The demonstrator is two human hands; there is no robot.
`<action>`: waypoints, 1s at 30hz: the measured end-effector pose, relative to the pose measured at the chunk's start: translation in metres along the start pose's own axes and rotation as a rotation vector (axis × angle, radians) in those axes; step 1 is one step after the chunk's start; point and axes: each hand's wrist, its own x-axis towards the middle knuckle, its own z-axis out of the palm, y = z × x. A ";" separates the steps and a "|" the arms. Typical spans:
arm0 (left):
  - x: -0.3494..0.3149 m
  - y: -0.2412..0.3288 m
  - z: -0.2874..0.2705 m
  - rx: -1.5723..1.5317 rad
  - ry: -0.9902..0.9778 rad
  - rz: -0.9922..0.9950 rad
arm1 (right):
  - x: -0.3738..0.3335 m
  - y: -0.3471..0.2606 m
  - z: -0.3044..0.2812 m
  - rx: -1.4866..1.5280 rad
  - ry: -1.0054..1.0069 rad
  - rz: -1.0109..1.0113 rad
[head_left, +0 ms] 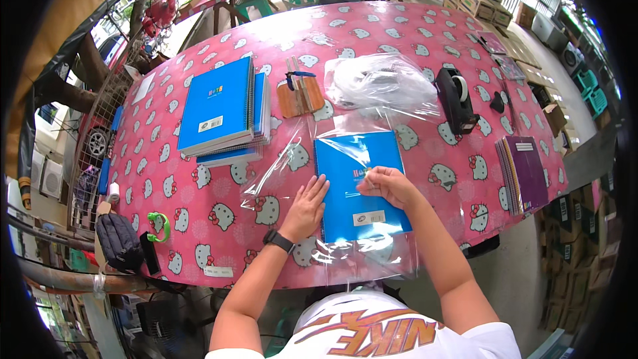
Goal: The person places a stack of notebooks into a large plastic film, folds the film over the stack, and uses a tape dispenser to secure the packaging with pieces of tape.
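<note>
A blue spiral notebook (335, 216) lies before me on the pink table, under clear plastic film (385, 247) that creases and shines over its cover and spreads past its edges. My left hand (308, 207), a dark watch on its wrist, rests flat with fingers stretched along the notebook's left edge. Above the middle of the cover, my right hand (391, 187) is closed in a pinch on the film; the fingertips partly hide what they grip. Beyond the notebook lies a heap of clear plastic (379, 83).
Stacked blue notebooks (216, 103) stand at left, beside a wooden block holding tools (300, 96). A black tape dispenser (457, 103) sits far right, purple notebooks (528, 173) at the right edge. A black pouch (119, 242) and green-handled item (158, 227) lie near left.
</note>
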 end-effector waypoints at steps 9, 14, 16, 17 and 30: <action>0.010 -0.017 0.012 0.034 0.075 0.007 | -0.025 -0.048 0.024 -1.897 0.110 0.142; 0.023 -0.016 0.028 -0.244 -0.005 0.049 | -0.022 -0.014 0.004 -1.802 0.130 0.057; 0.024 -0.015 0.029 -0.260 -0.001 0.056 | -0.018 -0.015 0.007 -1.778 0.140 0.061; 0.024 -0.015 0.029 -0.255 0.000 0.066 | -0.016 -0.012 0.008 -1.776 0.133 0.068; 0.063 0.019 0.018 0.198 -0.156 0.096 | -0.002 -0.006 0.017 -1.720 0.187 0.103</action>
